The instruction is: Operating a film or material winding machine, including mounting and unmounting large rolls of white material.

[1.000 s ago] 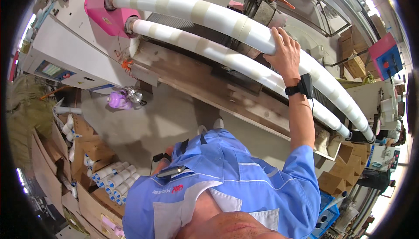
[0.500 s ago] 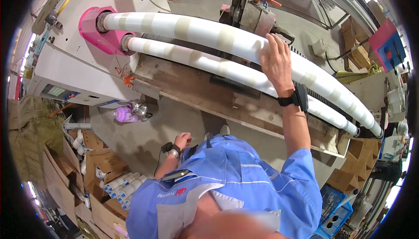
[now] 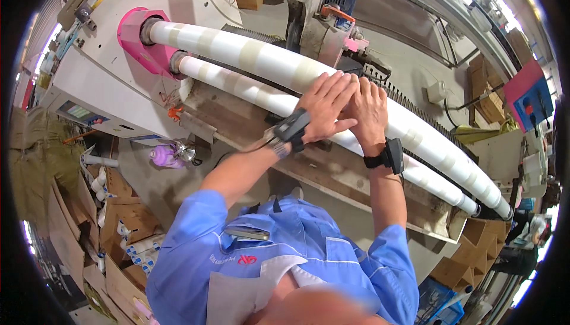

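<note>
In the head view, both forearms reach forward, bringing the left hand and right hand side by side onto the thicker white roll, which runs out from a pink housing above a thinner roll. A red emblem with small lettering marks the blue shirt. Both hands are unclenched, fingers extended, palms down against the roll's surface without grasping it.

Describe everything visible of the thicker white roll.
The thicker roll is long, cylindrical and smooth, white with beige bands, plastic-looking. It slants from upper left to lower right, its curve probably lens bending. Its left end meets a dark collar at the pink housing; its right end is dark. The left hand and right hand rest with fingers on it.
</note>
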Demonstrator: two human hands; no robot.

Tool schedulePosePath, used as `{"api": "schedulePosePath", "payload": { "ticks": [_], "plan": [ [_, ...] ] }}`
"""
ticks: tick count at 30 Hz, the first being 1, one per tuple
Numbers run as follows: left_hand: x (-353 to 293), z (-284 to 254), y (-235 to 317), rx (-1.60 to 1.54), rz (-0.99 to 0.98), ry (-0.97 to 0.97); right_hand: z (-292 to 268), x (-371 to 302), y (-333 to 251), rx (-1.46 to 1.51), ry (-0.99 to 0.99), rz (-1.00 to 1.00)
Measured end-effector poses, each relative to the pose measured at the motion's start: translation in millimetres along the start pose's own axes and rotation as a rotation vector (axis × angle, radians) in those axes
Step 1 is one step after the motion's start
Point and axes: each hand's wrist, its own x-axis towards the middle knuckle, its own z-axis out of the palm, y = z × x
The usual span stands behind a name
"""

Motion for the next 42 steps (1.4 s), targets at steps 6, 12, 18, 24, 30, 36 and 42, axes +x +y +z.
{"api": "schedulePosePath", "payload": {
  "ticks": [6,12,18,24,30,36,42],
  "plan": [
    [18.7,34.2,-12.0,0.048,-0.031,0.053,-7.8,12.6,9.9,0.086,-0.313,0.113],
    [35.7,35.5,-7.4,-0.056,0.023,0.158,-10.6,10.3,21.5,0.083,-0.21,0.131],
    [32.4,38.3,-13.3,-0.116,0.025,0.233,-8.1,13.3,15.8,0.119,-0.353,0.199],
    [31.2,35.2,-10.2,-0.134,0.061,0.232,-4.9,7.1,16.1,0.059,-0.297,0.162],
    [34.8,34.2,-12.8,-0.128,0.104,0.279,-6.5,8.8,15.4,0.019,-0.286,0.183],
    [26.7,35.3,-15.7,-0.159,0.058,0.174,-3.7,6.1,10.7,0.031,-0.209,0.169],
    [25.2,27.1,-18.7,-0.239,0.057,0.135,-2.6,5.4,9.3,0.081,-0.128,0.148]
  ]
}}
